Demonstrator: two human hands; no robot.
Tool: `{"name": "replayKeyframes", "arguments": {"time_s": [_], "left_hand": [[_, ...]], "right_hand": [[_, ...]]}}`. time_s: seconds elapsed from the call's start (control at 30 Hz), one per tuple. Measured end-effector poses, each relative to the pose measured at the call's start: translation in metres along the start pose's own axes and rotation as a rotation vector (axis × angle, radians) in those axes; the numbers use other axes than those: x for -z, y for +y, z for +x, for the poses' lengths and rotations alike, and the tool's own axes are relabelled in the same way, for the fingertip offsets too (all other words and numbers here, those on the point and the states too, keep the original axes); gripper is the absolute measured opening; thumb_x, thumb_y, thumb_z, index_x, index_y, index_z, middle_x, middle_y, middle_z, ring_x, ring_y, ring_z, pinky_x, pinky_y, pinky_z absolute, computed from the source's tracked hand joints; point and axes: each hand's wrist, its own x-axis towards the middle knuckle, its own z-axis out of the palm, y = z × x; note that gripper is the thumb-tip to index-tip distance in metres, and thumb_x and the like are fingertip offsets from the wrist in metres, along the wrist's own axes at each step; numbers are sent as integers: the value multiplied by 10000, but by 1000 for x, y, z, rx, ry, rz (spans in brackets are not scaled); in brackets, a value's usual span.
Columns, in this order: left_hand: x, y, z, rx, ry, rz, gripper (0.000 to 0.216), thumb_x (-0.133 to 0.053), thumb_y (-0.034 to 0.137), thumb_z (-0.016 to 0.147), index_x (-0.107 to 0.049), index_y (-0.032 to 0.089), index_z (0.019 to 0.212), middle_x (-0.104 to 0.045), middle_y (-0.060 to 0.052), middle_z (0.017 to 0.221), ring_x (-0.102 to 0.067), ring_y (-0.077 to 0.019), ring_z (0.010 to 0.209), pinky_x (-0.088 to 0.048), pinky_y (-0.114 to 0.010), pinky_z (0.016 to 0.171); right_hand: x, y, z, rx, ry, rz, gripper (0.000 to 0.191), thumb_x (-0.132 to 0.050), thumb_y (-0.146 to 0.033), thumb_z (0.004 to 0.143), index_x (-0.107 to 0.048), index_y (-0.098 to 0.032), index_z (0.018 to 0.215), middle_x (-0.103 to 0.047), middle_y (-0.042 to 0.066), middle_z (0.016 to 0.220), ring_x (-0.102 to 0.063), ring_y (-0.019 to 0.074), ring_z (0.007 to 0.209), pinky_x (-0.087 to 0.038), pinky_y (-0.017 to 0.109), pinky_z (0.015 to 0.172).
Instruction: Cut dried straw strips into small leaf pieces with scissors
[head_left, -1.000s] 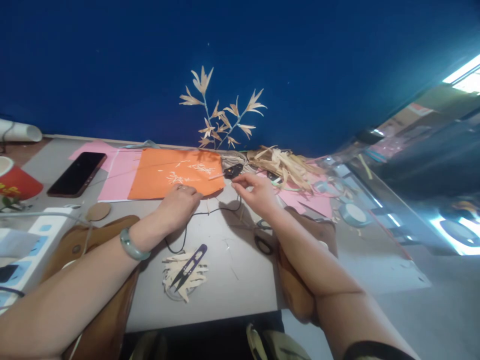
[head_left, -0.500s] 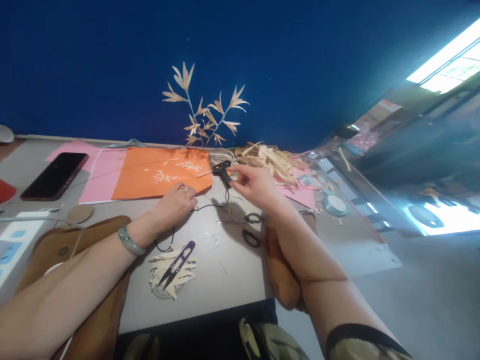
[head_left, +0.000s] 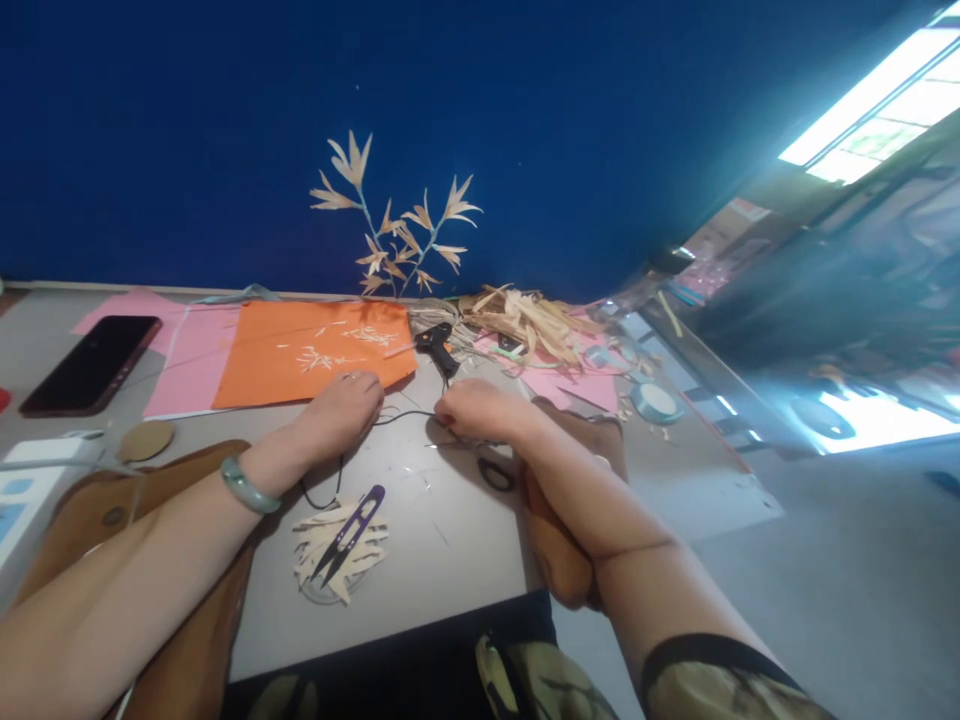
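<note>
My left hand (head_left: pixel 346 408) rests at the lower edge of the orange sheet (head_left: pixel 255 355), fingers curled together; what they hold, if anything, is hidden. My right hand (head_left: pixel 480 410) is closed just below a black hot glue gun (head_left: pixel 437 346), which lies on the table. The gun's black cord (head_left: pixel 409 412) passes between both hands; I cannot tell whether either grips it. Black-handled scissors (head_left: pixel 495 474) lie under my right wrist, partly covered. Small pale slivers (head_left: pixel 319 358) are scattered on the orange sheet. Purple thread snips (head_left: pixel 352 530) lie on a pile of pale cut strips (head_left: pixel 367 550).
A branch with pale dried-leaf flowers (head_left: pixel 405 235) stands against the blue wall. Dried husks (head_left: pixel 525 320) heap up at the back right, beside a roll of tape (head_left: pixel 656 402). A phone (head_left: pixel 94 362), a cardboard disc (head_left: pixel 146 440) and a brown pouch (head_left: pixel 180 490) are on the left.
My right hand has moved from beside the glue gun's handle down toward me, and its fingers have closed. The glue gun stays on the table. My view has shifted slightly right.
</note>
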Motion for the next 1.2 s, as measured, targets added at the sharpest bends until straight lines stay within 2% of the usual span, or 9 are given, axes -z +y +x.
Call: {"name": "replayKeyframes", "arguments": {"time_s": [0.07, 0.13, 0.2, 0.3, 0.4, 0.5, 0.67, 1.0, 1.2], "left_hand": [[5, -4, -1, 63, 69, -171, 204, -414, 215, 904, -588, 122, 852, -581, -111, 864, -524, -227, 816, -411, -365, 751], [10, -8, -1, 145, 126, -350, 169, -446, 221, 883, -584, 140, 828, -583, -81, 830, -527, -204, 795, -421, -335, 726], [14, -9, -2, 228, 153, -497, 160, -482, 234, 859, -599, 151, 788, -592, -61, 793, -536, -188, 775, -424, -318, 706], [19, -5, -2, 325, 148, -733, 168, -558, 289, 819, -661, 157, 811, -638, -57, 822, -561, -174, 781, -432, -296, 691], [23, 4, 1, 444, 110, -1024, 303, -690, 385, 721, -698, 153, 915, -685, -59, 873, -581, -159, 754, -438, -271, 659], [26, 12, 2, 498, 26, -1284, 325, -678, 397, 731, -698, 131, 916, -690, -47, 791, -566, -127, 652, -427, -244, 596], [30, 14, 1, 598, -11, -1454, 218, -677, 345, 737, -656, 129, 730, -560, 33, 552, -434, -58, 481, -333, -192, 478], [31, 13, -2, 556, -1, -1605, 314, -671, 425, 742, -656, 111, 740, -610, -21, 661, -475, -76, 569, -349, -203, 525], [32, 12, -2, 711, -48, -1508, 307, -726, 414, 689, -647, 120, 721, -572, 16, 553, -420, -58, 454, -265, -193, 423]], "right_hand": [[1, 3, -1, -3, 37, 34, 157, -591, -129, 725, -731, -158, 791, -716, 109, 778, -626, 201, 738, -329, 272, 601], [4, 7, -1, -8, 145, 150, 123, -588, -152, 752, -707, -158, 785, -693, 82, 733, -598, 174, 689, -328, 265, 596], [6, 9, 0, 10, 300, 431, 95, -584, -195, 787, -670, -153, 789, -656, 43, 686, -558, 137, 633, -343, 248, 591], [4, 6, 7, 57, 468, 1035, 165, -607, -310, 813, -608, -148, 785, -600, -6, 645, -498, 91, 550, -369, 217, 546], [-4, -5, 18, 48, 468, 1444, 234, -648, -377, 787, -591, -150, 791, -608, -15, 665, -474, 66, 486, -357, 201, 480], [-14, -18, 28, 27, 464, 1652, 258, -707, -383, 736, -587, -158, 774, -618, -26, 652, -470, 52, 454, -332, 186, 444], [-21, -34, 37, -15, 571, 1782, 288, -760, -382, 686, -584, -161, 743, -595, -48, 605, -443, 38, 436, -311, 172, 423], [-23, -39, 40, 28, 531, 1875, 263, -771, -357, 677, -608, -156, 721, -590, -43, 595, -439, 43, 462, -315, 187, 450], [-24, -40, 43, -31, 566, 1911, 270, -785, -341, 655, -597, -156, 709, -561, -57, 564, -427, 40, 453, -295, 181, 446]]}}
